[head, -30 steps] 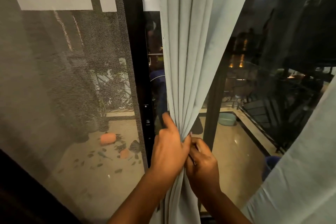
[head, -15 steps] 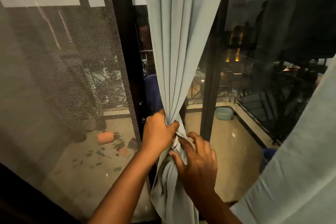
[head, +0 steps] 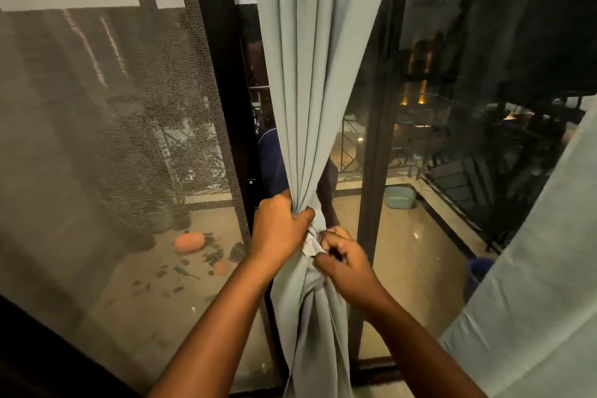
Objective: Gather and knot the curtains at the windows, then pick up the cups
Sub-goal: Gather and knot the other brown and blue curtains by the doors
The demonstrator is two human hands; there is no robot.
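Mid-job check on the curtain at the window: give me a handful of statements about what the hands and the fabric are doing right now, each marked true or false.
1. The left hand grips the gathered pale grey-blue fabric curtain at its narrowest point. True.
2. The right hand hangs free, away from the fabric. False: it pinches the curtain just below and right of the left hand.
3. The curtain is bunched into a single bundle where the hands meet. True.
4. The left hand is holding a cup. False: it holds only the curtain; no cup is in view.
5. A second pale fabric panel hangs at the right edge. True.
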